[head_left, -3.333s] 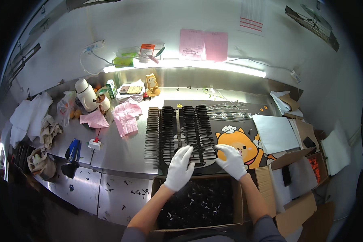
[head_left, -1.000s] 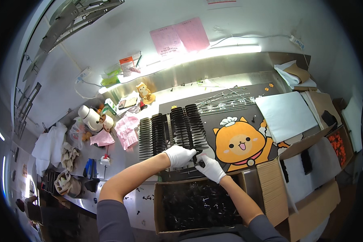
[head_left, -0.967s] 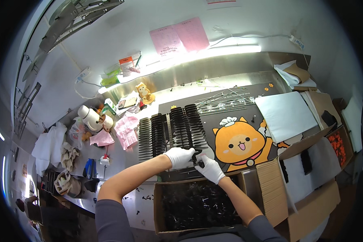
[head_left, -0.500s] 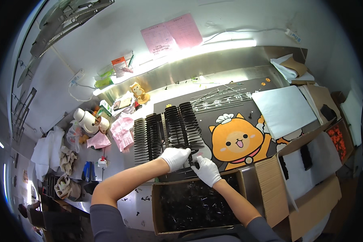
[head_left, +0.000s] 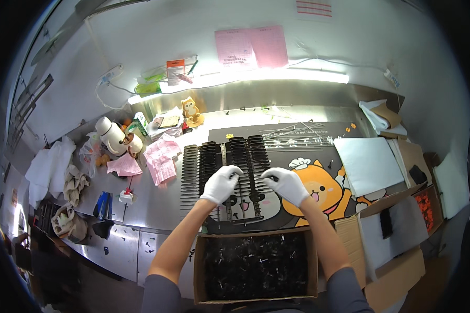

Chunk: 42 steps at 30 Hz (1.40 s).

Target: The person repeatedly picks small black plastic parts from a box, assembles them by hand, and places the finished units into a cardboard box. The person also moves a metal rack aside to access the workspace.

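Both my hands wear white gloves and work over rows of thin black comb-like pieces [head_left: 190, 172] on the table. My left hand [head_left: 222, 185] has its fingers curled at the left side of the right-hand pair of rows [head_left: 238, 151]. At the right side of that pair, my right hand [head_left: 287, 186] is bent with thumb and fingertips close together. Whatever lies between the fingertips is too small to make out. A narrow metal strip [head_left: 224, 156] runs between the row pairs. Below my hands, an open cardboard box [head_left: 312, 261] holds many small black pieces [head_left: 256, 266].
A dark mat with an orange cartoon animal [head_left: 308, 182] lies under the work. Thin metal rods [head_left: 292, 130] rest behind it. White sheets [head_left: 368, 164] and an open carton [head_left: 350, 237] are right. Pink cloths [head_left: 162, 156], a white flask [head_left: 109, 133] and a figurine [head_left: 191, 112] stand left.
My hands have moved up from the near end of the rows to their middle and come further apart. The view has shifted, showing more of the box below.
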### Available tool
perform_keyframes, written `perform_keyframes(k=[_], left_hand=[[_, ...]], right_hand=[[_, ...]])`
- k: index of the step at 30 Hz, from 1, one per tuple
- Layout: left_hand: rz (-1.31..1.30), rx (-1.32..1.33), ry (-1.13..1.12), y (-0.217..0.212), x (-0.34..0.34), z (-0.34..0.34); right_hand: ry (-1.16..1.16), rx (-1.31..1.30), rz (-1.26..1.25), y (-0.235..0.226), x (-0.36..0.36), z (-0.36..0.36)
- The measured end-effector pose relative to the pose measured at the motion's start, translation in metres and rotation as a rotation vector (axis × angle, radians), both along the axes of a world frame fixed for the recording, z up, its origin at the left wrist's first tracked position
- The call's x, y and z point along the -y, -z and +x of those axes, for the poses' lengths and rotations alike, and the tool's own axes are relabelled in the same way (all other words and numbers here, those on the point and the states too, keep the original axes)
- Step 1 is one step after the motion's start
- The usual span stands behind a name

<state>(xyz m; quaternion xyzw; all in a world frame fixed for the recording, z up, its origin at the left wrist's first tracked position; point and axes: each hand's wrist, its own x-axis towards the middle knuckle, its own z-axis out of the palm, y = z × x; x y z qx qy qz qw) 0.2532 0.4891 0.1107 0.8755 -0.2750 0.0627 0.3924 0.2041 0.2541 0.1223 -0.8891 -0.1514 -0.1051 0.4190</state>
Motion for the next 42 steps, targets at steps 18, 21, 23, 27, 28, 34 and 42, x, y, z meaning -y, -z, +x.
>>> perform_keyframes(k=[18, 21, 23, 27, 28, 34, 42], left_hand=[[0.398, -0.399, 0.473, -0.009, 0.02, 0.019], [0.568, -0.472, 0.325, -0.024, 0.033, 0.015], [0.546, -0.478, 0.272, -0.033, 0.042, 0.007], [0.297, -0.582, -0.13, 0.02, 0.054, -0.011], [0.22, -0.553, -0.197, 0.033, 0.059, -0.015], [-0.384, -0.501, -0.602, 0.103, 0.098, -0.035], [0.644, 0.234, 0.328, 0.012, 0.029, 0.02]], right_hand=[[-0.458, -0.512, -0.498, -0.014, 0.008, 0.051], [-0.397, -0.476, -0.615, -0.006, 0.002, 0.049], [-0.335, -0.35, -0.633, 0.01, 0.002, 0.046], [-0.109, -0.03, -0.537, 0.054, -0.005, 0.024], [-0.035, 0.019, -0.491, 0.061, -0.01, 0.018], [0.296, 0.089, -0.259, 0.096, -0.038, -0.007], [-0.46, -0.574, -0.579, 0.001, -0.004, 0.071]])
